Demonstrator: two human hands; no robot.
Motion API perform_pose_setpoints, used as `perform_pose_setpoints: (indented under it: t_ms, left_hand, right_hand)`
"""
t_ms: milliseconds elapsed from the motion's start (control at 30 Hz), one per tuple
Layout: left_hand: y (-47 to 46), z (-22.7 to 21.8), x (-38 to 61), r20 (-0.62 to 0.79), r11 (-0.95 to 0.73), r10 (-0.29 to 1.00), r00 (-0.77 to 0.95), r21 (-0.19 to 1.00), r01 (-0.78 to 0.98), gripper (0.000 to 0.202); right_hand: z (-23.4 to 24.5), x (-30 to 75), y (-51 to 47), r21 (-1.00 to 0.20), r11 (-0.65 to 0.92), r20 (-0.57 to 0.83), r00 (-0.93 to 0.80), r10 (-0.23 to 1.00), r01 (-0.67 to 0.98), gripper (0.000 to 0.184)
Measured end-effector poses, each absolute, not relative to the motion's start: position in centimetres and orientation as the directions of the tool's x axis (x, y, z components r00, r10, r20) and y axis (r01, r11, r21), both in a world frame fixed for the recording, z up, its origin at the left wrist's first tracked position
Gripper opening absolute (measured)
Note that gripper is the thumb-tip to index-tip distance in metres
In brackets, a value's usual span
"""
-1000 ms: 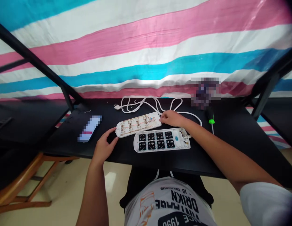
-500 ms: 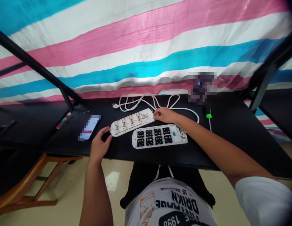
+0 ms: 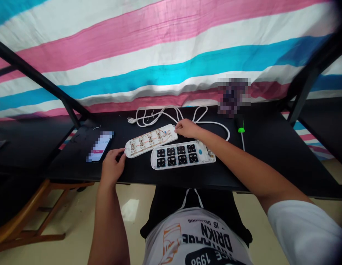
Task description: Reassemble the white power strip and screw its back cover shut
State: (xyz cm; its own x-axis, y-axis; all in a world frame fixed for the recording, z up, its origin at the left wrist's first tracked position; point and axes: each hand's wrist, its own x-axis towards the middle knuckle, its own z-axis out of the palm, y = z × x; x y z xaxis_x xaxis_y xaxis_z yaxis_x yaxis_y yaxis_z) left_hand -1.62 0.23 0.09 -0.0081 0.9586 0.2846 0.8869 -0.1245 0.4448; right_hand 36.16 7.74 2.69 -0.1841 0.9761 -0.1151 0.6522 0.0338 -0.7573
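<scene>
2 wht plastic pwr-strip halves [image 3: 183, 156], 8 sq. blk sockets [image 3: 171, 151], 1 wht cord [image 3: 212, 122], 1 blk/grn screwdriver [image 3: 241, 130], 1 lit rect. phone [image 3: 100, 146].

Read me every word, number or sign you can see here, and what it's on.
"IS DELICIOUS": shirt, upside down
"DRIKN": shirt, upside down
"1998": shirt's black patch, upside down
Other shirt lettering: creased or cut off, unclear
Phone screen: blurred, unreadable
Socket housing: any markings too small to read

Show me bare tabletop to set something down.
Widest: the black tabletop right of the green-collared black screwdriver. Narrower: its front strip below the white housing with black socket inserts. Crowded: the back middle, where looped white cable, white panel with copper-coloured strips and the right hand cluster.
</scene>
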Motion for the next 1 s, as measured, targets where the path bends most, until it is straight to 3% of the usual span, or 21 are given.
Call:
perform_pose_setpoints:
  t_ms: [300, 533, 767, 1000]
  left_hand:
    - [0.8, 0.1, -1.8, 0.267, -0.157, 0.963, 0.024, 0.488, 0.859, 0.040]
    - [1.3, 0.0, -2.1, 0.260, -0.149, 0.965, -0.033, 0.647, 0.748, 0.047]
    - [2.7, 2.7, -0.2, 0.352, -0.225, 0.929, -0.119, 0.788, 0.574, 0.058]
    - [4.6, 7.5, 4.1, 0.459, -0.376, 0.884, -0.090, 0.813, 0.445, 0.051]
  right_hand:
    - [1.6, 36.1, 7.8, -0.846, -0.049, -0.124, -0.107, 0.986, 0.531, 0.007]
    - [2.1, 35.9, 7.1, -0.920, -0.118, -0.139, -0.031, 0.990, 0.373, 0.004]
    - [5.4, 37.7, 6.6, -0.971, -0.018, -0.021, -0.010, 1.000, 0.238, 0.020]
    - [7.4, 42.2, 6.0, -0.981, 0.122, 0.134, 0.071, 0.988, 0.152, 0.032]
